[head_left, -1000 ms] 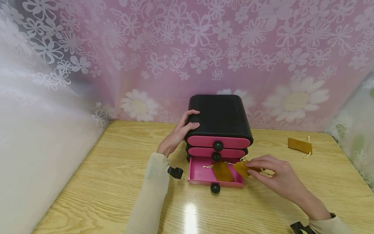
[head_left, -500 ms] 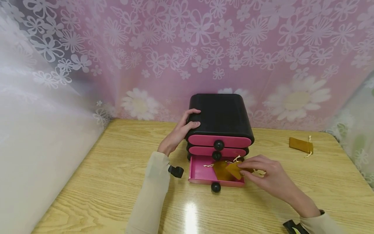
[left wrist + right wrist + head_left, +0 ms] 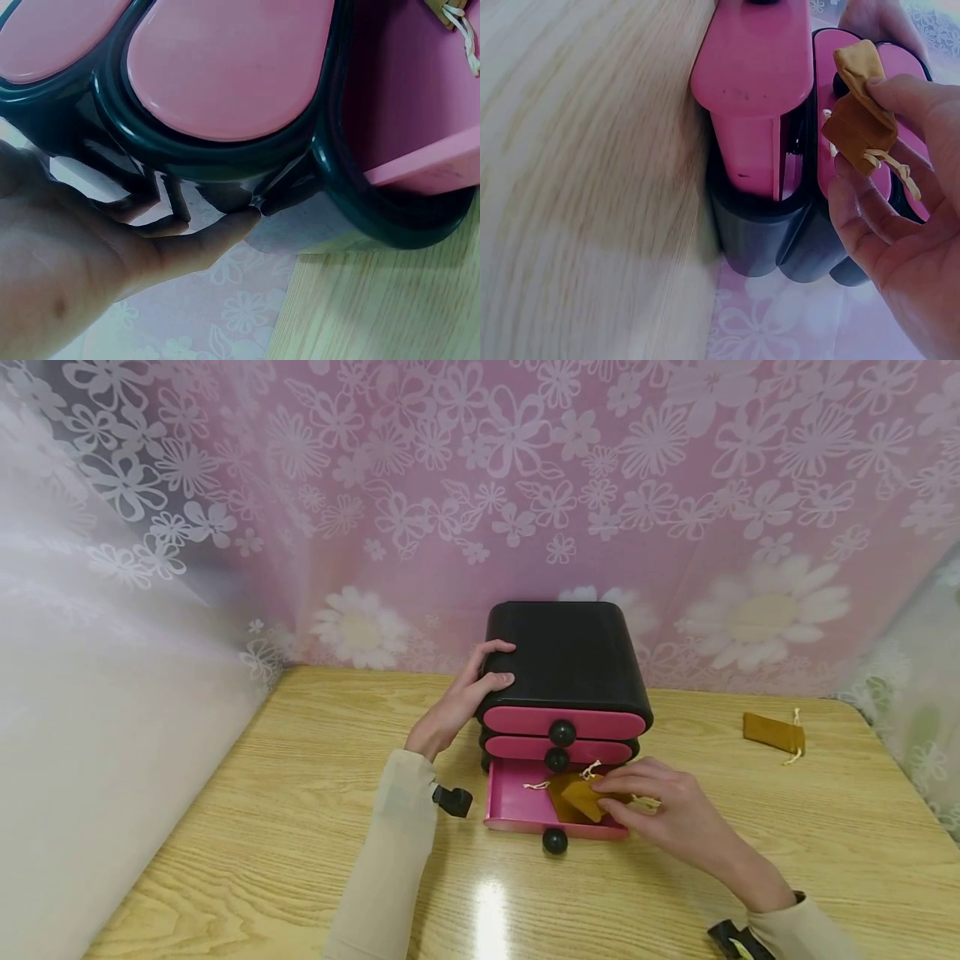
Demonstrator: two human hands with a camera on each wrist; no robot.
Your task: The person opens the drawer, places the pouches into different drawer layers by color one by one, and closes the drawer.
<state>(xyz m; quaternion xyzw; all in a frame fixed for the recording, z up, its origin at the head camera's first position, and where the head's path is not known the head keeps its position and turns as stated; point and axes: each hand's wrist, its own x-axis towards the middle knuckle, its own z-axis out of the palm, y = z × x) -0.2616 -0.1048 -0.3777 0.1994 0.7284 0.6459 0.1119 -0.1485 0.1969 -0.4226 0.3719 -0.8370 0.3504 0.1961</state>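
Note:
My left hand (image 3: 453, 703) rests against the left side of a black drawer cabinet (image 3: 570, 652), two fingertips on its top. In the left wrist view, other fingers reach along its curved side. The bottom pink drawer (image 3: 517, 806) is pulled out; a mustard drawstring pouch (image 3: 557, 793) lies inside, partly covered. Above it my right hand (image 3: 671, 814) pinches a second mustard drawstring pouch (image 3: 583, 799) between thumb and fingers. The right wrist view shows this held pouch (image 3: 862, 112) bent over, its cream cords hanging near the fingers.
Another mustard pouch (image 3: 772, 732) lies on the wooden table (image 3: 300, 827) at the right. Above the pulled-out drawer are two closed pink drawers (image 3: 517, 720) with round black knobs (image 3: 562, 732). A pink flowered curtain (image 3: 450, 485) hangs directly behind the cabinet.
My right hand has moved left with the pinched pouch, from the drawer's right edge to over the pouch inside. The left hand keeps its place on the cabinet.

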